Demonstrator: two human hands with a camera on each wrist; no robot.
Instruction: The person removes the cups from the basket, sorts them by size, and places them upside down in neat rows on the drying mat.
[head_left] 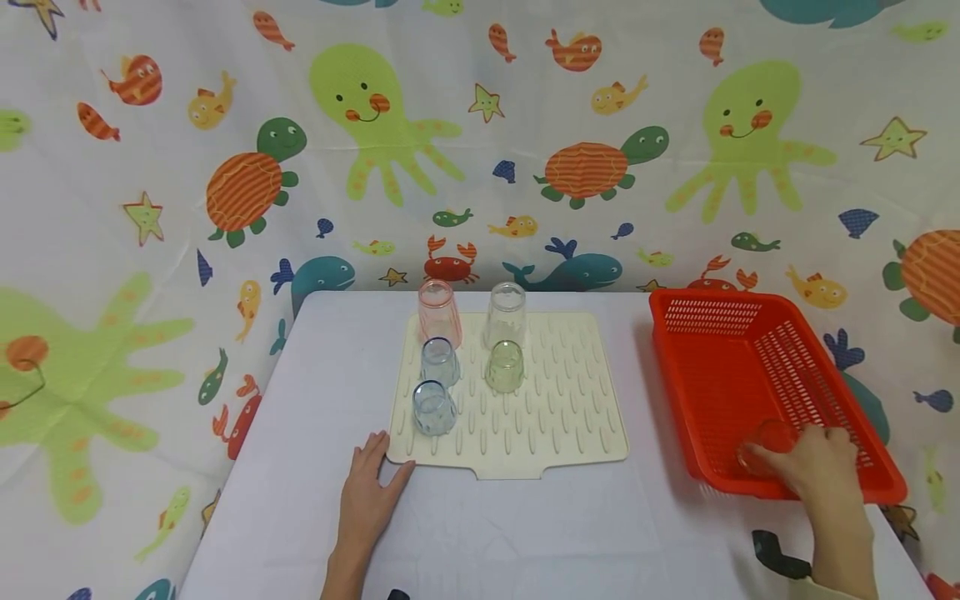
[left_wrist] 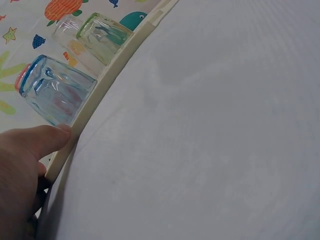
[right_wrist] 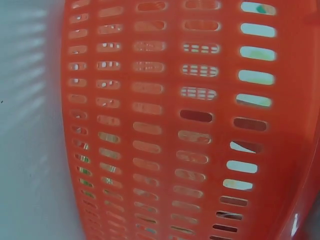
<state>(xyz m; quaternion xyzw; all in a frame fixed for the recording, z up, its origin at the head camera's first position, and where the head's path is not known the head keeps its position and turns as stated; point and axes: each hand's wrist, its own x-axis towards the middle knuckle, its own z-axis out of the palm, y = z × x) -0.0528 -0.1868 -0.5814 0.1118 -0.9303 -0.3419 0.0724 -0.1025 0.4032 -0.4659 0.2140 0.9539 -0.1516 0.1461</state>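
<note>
In the head view my left hand [head_left: 366, 492] lies at the near left corner of a cream drainer mat [head_left: 577, 383], fingers extended along its side and thumb touching its front edge. The left wrist view shows that thumb [left_wrist: 50, 139] against the rim, close to a blue-rimmed glass [left_wrist: 57, 90]. On the mat's left half stand a tall pink glass [head_left: 439, 317], a tall clear glass [head_left: 507, 317], two short bluish glasses and a short green glass [head_left: 505, 367]. My right hand [head_left: 821, 462] reaches into a red plastic basket [head_left: 720, 383] and grips a see-through glass [head_left: 772, 435], partly hidden by the fingers.
The basket's slotted wall [right_wrist: 165, 117] fills most of the right wrist view and hides the right hand there. A white cloth [head_left: 570, 533] covers the table. Behind it hangs a curtain [head_left: 480, 242] printed with sea animals.
</note>
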